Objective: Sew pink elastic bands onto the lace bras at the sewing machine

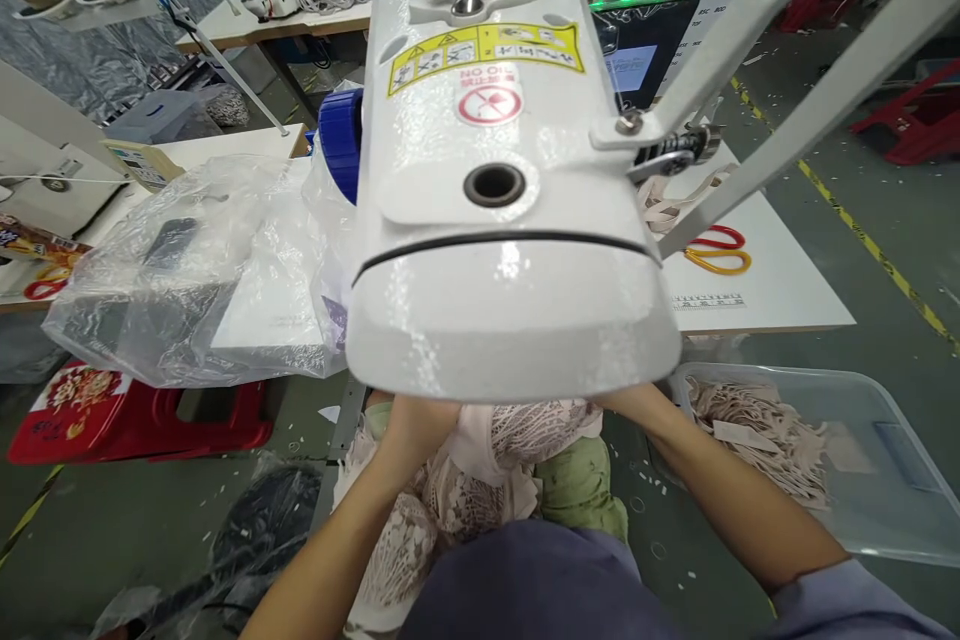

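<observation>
A white sewing machine head [510,320] fills the middle of the view and hides most of both hands. Below its front edge, my left hand [424,425] shows only its back and wrist, beside pale pink lace garments [469,505]. Of my right hand [626,402] just the wrist part shows, at the right end of the lace; its fingers are behind the machine. Whether either hand grips the lace is hidden. The lace pieces lie bunched over my lap, with a green cloth [577,485] beside them.
On the right, scissors with red and yellow handles [718,255] lie on a white tabletop [787,285]. A clear plastic bin [892,520] holds beige straps [772,440]. Left are a clear plastic bag [187,290] and a red stool [142,425]. A white metal bar [817,95] juts out rightward.
</observation>
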Demonstrator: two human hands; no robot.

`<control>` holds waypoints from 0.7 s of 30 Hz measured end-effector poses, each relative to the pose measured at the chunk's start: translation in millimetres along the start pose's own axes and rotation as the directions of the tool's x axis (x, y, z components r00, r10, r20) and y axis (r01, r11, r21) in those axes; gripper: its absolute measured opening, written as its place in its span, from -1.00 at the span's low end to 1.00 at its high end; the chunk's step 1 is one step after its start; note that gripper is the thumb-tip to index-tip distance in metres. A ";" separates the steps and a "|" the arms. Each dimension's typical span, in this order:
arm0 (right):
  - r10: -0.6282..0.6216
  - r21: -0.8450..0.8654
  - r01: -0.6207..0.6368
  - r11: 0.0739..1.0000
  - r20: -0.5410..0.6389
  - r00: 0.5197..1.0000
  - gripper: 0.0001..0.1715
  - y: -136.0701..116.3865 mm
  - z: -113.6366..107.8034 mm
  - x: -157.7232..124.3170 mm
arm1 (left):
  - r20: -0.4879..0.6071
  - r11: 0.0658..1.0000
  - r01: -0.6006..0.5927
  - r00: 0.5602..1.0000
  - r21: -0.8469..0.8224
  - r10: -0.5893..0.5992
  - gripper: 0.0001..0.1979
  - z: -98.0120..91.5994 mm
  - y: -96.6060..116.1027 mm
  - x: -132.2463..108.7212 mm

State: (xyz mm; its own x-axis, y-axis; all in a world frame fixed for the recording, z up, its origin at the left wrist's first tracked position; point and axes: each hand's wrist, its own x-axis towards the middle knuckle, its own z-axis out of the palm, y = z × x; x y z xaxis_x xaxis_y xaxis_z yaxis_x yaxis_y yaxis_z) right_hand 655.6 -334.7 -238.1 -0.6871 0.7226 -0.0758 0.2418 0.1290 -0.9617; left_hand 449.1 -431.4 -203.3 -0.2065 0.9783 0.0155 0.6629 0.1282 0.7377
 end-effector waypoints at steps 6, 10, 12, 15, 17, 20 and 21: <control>0.033 0.094 -0.035 0.995 0.024 0.999 -0.27 27.2 17.3 -2.6 | -0.020 0.999 -0.026 0.999 0.029 0.026 -0.87 -5.1 -2.3 5.4; -0.082 0.324 -0.045 0.945 0.367 0.926 0.02 57.3 36.5 -7.3 | -0.027 0.998 -0.044 0.999 0.052 0.045 -0.93 -9.1 -6.0 8.4; -0.047 0.347 -0.131 0.929 0.460 0.887 -0.16 70.8 41.2 -13.6 | -0.041 0.998 -0.032 0.999 0.055 0.034 -0.92 -9.5 -7.0 8.2; 0.079 0.409 -0.280 0.868 0.443 0.893 -0.40 86.5 42.1 -28.3 | -0.048 0.999 -0.029 0.998 0.044 0.031 -0.89 -7.8 -5.2 6.0; 0.119 0.465 -0.313 0.828 0.400 0.909 -0.39 93.5 41.7 -39.2 | -0.037 0.999 -0.036 0.999 0.020 0.037 -0.85 -5.4 -2.2 3.9; 0.154 0.498 -0.305 0.812 0.322 0.934 -0.32 97.4 41.6 -53.3 | -0.023 1.000 -0.001 1.000 0.008 0.001 -0.73 -2.2 1.0 1.1; 0.164 0.507 -0.300 0.808 0.295 0.941 -0.31 96.7 41.0 -57.4 | -0.016 1.000 0.018 1.000 0.019 -0.017 -0.69 -2.1 1.1 0.3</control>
State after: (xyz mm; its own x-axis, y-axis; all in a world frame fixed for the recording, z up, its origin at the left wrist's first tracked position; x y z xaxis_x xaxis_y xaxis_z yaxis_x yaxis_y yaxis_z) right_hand 690.3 -391.6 -337.6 -0.8089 0.5014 -0.3069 0.0536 -0.4570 -0.8879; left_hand 448.3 -431.3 -201.1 -0.2296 0.9732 0.0138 0.6727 0.1485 0.7249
